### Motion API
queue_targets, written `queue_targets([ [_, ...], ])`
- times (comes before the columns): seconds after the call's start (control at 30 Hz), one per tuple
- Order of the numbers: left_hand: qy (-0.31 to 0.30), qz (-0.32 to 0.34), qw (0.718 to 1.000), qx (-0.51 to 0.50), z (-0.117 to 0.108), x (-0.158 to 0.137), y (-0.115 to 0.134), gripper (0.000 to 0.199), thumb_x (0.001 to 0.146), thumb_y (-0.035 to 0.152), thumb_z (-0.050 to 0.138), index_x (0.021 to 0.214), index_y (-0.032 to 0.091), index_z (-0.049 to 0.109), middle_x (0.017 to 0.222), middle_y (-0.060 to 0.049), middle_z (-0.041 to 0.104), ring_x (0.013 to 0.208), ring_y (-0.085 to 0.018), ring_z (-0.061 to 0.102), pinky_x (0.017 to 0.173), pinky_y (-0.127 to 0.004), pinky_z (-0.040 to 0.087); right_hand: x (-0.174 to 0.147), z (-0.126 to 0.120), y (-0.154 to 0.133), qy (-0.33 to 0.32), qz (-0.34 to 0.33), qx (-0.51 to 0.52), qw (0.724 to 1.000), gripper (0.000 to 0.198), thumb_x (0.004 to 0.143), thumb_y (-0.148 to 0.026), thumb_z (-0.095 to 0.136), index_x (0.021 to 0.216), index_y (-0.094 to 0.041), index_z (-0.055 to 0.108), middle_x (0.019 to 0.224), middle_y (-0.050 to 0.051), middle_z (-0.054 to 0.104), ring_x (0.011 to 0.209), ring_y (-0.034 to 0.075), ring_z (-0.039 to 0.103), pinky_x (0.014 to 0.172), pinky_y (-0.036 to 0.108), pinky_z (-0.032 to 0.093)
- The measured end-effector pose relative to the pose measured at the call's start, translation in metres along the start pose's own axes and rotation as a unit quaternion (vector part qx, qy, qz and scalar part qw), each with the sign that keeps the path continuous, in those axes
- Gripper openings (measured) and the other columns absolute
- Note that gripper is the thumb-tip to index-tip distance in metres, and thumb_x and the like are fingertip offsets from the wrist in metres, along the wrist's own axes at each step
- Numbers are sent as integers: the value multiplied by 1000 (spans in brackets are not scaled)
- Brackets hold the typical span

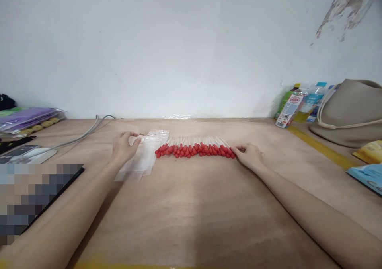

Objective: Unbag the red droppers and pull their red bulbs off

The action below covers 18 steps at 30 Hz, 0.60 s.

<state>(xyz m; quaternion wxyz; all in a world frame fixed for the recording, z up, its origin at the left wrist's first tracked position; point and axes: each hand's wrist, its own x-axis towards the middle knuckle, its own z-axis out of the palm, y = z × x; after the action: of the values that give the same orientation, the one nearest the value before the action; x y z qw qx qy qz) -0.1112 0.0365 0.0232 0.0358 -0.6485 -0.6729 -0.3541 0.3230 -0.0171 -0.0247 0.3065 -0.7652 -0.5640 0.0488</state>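
A row of thin pale sticks with rounded red tips (193,150) lies side by side on the wooden table, tips towards me. My right hand (250,154) is at the row's right end, its thumb and fingers closed at the red tip of the outermost stick. To the left of the row lie overlapping clear plastic zip bags (143,157). My left hand (124,146) has its thumb and fingertips at the upper edge of the top bag, pinching it. That bag looks slightly blurred.
A grey cable (80,135) runs across the left side, near a phone (20,153) and packed purple items (30,117). Bottles (310,102), a carton (289,110) and a beige bag (349,114) stand at the back right. Yellow tape (322,147) marks the table (179,213).
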Motion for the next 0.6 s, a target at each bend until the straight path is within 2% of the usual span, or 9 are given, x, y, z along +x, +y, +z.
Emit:
queue_targets([
  [0.1, 82, 81, 993, -28, 2, -15, 33, 18, 75, 30, 54, 87, 17, 57, 97, -7, 55, 102, -24, 48, 92, -40, 35, 0, 1, -1, 7, 5, -3, 1000, 30, 72, -49, 49, 77, -27, 70, 89, 6, 65, 92, 27, 54, 80, 43, 33],
  [0.17, 91, 171, 977, -88, 7, -38, 62, 15, 77, 29, 53, 87, 18, 57, 97, -6, 55, 99, -21, 50, 91, -38, 37, 0, 3, -1, 10, 6, 0, 1000, 30, 72, -47, 50, 72, -25, 70, 83, 6, 66, 90, 27, 55, 79, 42, 33],
  [0.23, 58, 241, 960, -133, 13, -68, 89, 11, 79, 27, 53, 84, 19, 57, 97, -5, 55, 99, -20, 50, 90, -38, 39, 1, 4, 1, 14, 7, 8, 1000, 29, 72, -46, 50, 68, -24, 69, 76, 5, 66, 87, 26, 56, 77, 41, 34],
  [0.3, -27, 318, 935, -156, 19, -96, 109, 11, 80, 24, 52, 88, 19, 57, 102, -6, 55, 101, -20, 49, 89, -37, 40, 3, 5, 3, 25, 10, 20, 999, 30, 73, -46, 50, 69, -23, 68, 72, 5, 66, 82, 25, 57, 75, 39, 35],
  [0.37, -87, 383, 904, -167, 23, -116, 120, 13, 80, 22, 53, 92, 20, 57, 105, -7, 54, 101, -20, 49, 90, -38, 40, 3, 5, 4, 49, 12, 35, 998, 32, 75, -46, 47, 76, -22, 68, 73, 6, 66, 77, 24, 57, 74, 38, 35],
  [0.43, -107, 420, 884, -173, 26, -125, 124, 18, 80, 21, 53, 98, 20, 55, 107, -8, 54, 102, -20, 49, 92, -39, 39, 0, 4, 3, 80, 7, 49, 996, 34, 79, -45, 44, 84, -20, 65, 80, 6, 67, 77, 22, 57, 77, 38, 34],
  [0.47, -102, 425, 883, -173, 27, -126, 123, 23, 79, 21, 53, 102, 20, 54, 109, -8, 53, 104, -20, 49, 94, -39, 39, -3, 3, 1, 99, -6, 56, 994, 33, 80, -44, 44, 87, -19, 64, 84, 6, 67, 78, 21, 57, 80, 38, 33],
  [0.53, -70, 410, 893, -170, 26, -124, 122, 34, 80, 21, 53, 113, 19, 49, 115, -9, 51, 110, -21, 46, 97, -41, 37, -14, 1, -6, 139, -74, 66, 985, 28, 80, -40, 46, 87, -20, 63, 88, 5, 66, 81, 19, 56, 86, 38, 29],
  [0.6, -28, 387, 908, -157, 25, -121, 121, 46, 80, 22, 52, 124, 18, 40, 123, -11, 47, 117, -24, 41, 100, -42, 35, -28, -1, -16, 180, -220, 71, 956, 20, 81, -34, 49, 81, -20, 63, 82, 3, 67, 81, 18, 55, 89, 38, 25],
])
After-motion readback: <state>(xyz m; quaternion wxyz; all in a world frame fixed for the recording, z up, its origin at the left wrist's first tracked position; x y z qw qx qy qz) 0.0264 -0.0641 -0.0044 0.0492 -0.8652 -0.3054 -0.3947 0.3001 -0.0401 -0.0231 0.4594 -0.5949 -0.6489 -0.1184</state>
